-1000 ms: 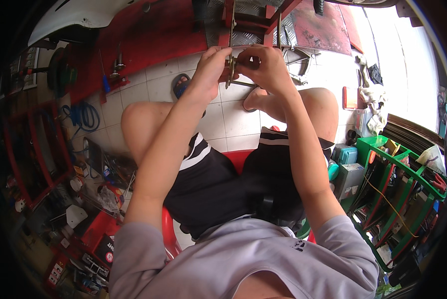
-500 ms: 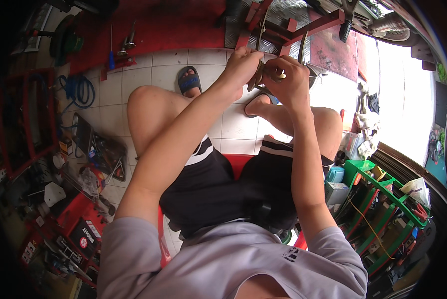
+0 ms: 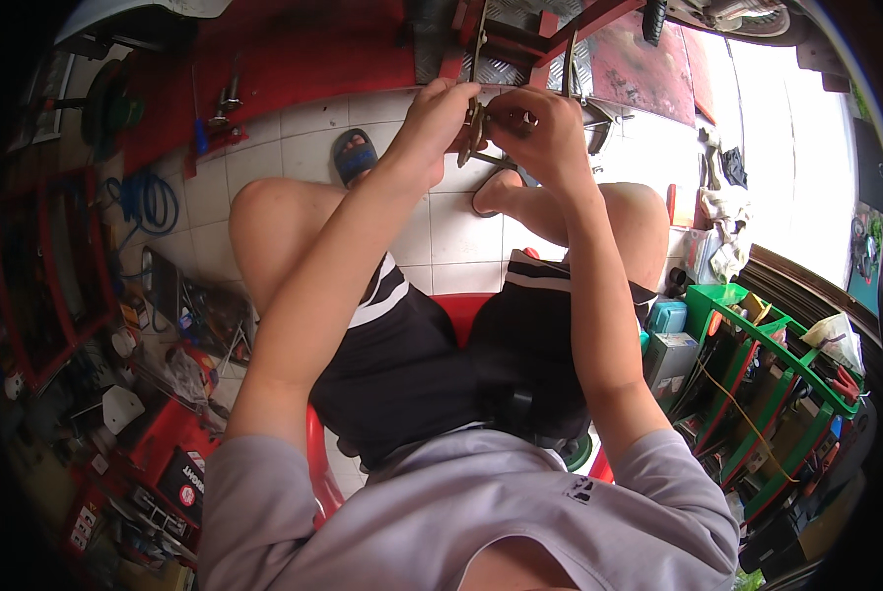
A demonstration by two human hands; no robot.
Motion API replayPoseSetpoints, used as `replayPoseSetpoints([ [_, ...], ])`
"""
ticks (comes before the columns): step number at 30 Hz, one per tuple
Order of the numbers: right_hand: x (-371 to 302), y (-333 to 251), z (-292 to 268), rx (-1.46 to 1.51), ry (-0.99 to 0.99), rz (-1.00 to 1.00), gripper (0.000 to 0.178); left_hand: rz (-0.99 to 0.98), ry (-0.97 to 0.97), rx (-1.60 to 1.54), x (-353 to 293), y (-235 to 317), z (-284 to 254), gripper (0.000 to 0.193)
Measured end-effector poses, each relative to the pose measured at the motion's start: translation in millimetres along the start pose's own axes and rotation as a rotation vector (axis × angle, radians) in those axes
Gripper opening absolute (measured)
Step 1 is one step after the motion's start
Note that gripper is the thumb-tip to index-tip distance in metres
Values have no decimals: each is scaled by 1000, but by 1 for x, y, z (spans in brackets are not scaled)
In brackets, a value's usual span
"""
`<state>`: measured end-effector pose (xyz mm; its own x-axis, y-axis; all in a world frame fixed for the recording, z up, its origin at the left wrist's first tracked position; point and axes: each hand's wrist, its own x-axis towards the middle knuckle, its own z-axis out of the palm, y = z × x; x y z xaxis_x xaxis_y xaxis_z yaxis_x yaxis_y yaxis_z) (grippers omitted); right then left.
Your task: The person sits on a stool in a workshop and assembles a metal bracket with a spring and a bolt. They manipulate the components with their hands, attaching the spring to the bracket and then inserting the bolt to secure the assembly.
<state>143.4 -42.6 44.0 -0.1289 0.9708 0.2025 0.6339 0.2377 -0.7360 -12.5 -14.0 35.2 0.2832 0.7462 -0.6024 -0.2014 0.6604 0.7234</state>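
Observation:
Out in front of my knees, both hands meet around a small brownish metal part [image 3: 473,133], too small and too covered to name. My left hand [image 3: 430,126] closes on it from the left, with the thumb and fingers near its top. My right hand [image 3: 548,133] is curled at its right side, fingers bent and pressed together. Just beyond my hands rises a red metal frame [image 3: 589,28] with thin dark rods [image 3: 570,67] pointing toward me. Whether the part touches those rods, I cannot tell.
A blue-handled screwdriver [image 3: 200,136] lies at the far left on the red platform's [image 3: 294,54] edge. Coiled blue hose [image 3: 151,205] and cluttered tools line the left. A green rack [image 3: 722,295] of tools stands at right. I sit on a red chair [image 3: 461,313].
The view has shifted, so most of the scene sits slightly left. My right hand has turned a little, and more of the brownish part shows between my hands.

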Motion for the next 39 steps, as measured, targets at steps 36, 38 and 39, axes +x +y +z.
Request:
replayPoseSetpoints([
  [36,-2,-3,0,58,-25,125,18,-16,28,11,3,0,-1,26],
  [38,-3,1,1,73,-25,113,18,-20,22,10,3,-1,-1,27],
  [39,-3,1,1,61,-24,109,18,-21,12,9,4,-1,-2,27],
])
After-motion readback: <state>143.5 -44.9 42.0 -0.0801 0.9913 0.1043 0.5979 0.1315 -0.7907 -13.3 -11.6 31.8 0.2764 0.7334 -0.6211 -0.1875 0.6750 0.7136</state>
